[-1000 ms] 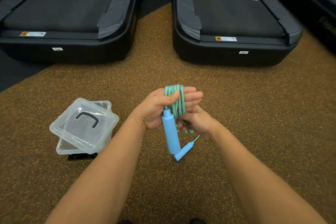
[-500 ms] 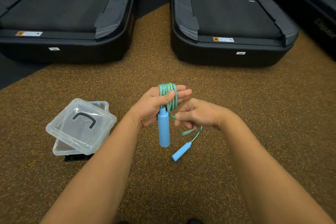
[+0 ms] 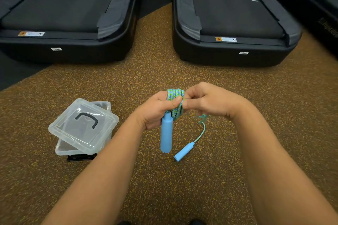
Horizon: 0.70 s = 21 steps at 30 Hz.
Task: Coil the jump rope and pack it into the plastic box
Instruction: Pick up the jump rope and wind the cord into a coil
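Note:
The jump rope (image 3: 176, 101) is a green-and-blue braided cord wound in several turns around my left hand (image 3: 157, 110). That hand grips the coil, and one light blue handle (image 3: 166, 134) hangs straight down from it. My right hand (image 3: 206, 101) pinches the free strand against the top of the coil. The short loose end trails down to the second blue handle (image 3: 184, 151), which dangles lower right. The clear plastic box (image 3: 63, 149) sits on the floor to the left, its lid (image 3: 83, 126) with a black handle lying askew on top.
Speckled brown rubber flooring (image 3: 164, 179) lies under everything. Two black treadmill decks (image 3: 69, 23) (image 3: 234, 23) stand ahead, with a gap between them. A small black object (image 3: 81, 157) pokes out under the box's near edge.
My right hand has risen from below the coil to its top, carrying the free strand up and over. The dangling length to the second handle has shortened.

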Each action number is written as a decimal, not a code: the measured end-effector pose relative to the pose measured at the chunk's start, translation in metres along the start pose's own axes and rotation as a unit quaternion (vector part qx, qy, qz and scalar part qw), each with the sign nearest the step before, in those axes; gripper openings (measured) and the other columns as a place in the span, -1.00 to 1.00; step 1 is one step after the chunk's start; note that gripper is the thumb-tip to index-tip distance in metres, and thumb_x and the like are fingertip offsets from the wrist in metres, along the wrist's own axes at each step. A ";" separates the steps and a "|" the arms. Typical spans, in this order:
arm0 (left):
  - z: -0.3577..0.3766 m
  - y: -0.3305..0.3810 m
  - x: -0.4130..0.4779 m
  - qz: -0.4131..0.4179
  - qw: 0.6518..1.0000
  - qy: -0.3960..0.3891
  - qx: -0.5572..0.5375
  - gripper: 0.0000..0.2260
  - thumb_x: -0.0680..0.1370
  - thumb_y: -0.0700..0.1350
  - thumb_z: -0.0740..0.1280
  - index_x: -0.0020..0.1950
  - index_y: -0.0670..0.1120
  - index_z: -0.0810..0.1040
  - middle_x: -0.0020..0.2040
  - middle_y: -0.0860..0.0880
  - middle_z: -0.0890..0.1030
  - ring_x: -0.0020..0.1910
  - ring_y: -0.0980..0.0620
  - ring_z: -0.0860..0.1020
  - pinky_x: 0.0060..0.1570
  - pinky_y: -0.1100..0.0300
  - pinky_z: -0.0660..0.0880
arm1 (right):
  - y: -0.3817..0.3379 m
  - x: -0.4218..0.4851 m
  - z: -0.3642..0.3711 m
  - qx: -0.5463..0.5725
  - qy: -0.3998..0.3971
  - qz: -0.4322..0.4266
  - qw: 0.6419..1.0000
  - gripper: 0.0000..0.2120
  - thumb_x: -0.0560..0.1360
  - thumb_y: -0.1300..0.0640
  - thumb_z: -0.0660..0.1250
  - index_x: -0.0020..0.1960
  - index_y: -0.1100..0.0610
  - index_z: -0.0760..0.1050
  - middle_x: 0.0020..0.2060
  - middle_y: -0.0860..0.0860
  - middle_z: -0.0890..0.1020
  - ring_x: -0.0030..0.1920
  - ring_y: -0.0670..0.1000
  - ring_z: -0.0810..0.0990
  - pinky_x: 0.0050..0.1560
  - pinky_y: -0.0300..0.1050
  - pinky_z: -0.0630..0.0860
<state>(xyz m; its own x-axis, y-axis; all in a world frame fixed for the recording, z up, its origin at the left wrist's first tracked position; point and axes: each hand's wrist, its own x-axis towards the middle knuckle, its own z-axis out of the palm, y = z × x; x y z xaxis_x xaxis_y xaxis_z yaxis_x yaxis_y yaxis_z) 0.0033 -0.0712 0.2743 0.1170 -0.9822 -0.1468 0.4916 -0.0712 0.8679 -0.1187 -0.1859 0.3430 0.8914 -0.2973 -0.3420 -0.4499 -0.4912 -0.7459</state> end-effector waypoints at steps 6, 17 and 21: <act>0.000 0.002 -0.003 -0.011 0.997 -0.055 -0.046 -0.76 0.53 -0.22 0.23 0.14 -0.27 0.52 0.01 -0.18 0.66 0.03 -0.08 0.64 0.10 0.12 0.54 | -0.002 0.001 -0.002 -0.059 0.084 -0.042 0.994 -0.83 0.50 0.11 0.34 -0.25 0.13 0.50 -0.31 0.06 0.65 -0.27 0.02 0.61 -0.13 0.03 0.54; -0.001 0.006 -0.008 -0.057 0.989 -0.133 -0.014 -0.62 0.54 -0.24 0.16 0.32 -0.42 0.34 0.23 -0.36 0.51 0.26 -0.29 0.48 0.30 -0.02 0.40 | 0.007 0.013 -0.004 -0.003 0.203 -0.134 0.970 -0.83 0.48 0.02 0.35 -0.26 0.03 0.50 -0.36 0.09 0.54 -0.32 0.03 0.43 -0.19 0.02 0.44; 0.001 0.010 -0.009 -0.053 0.985 -0.165 -0.023 -0.63 0.54 -0.23 0.20 0.29 -0.40 0.38 0.18 -0.30 0.57 0.25 -0.29 0.49 0.29 -0.04 0.40 | 0.017 0.018 0.003 0.093 0.203 -0.134 0.966 -0.84 0.51 0.13 0.33 -0.25 0.07 0.48 -0.34 0.11 0.46 -0.32 0.00 0.39 -0.26 -0.02 0.43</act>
<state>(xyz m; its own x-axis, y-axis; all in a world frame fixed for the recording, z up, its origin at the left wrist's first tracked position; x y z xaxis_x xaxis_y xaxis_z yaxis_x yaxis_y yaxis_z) 0.0060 -0.0634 0.2847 -0.2190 -0.9734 -0.0666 0.5255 -0.1752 0.8325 -0.1099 -0.1967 0.3227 0.8631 -0.4950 0.1006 -0.1556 -0.4501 -0.8793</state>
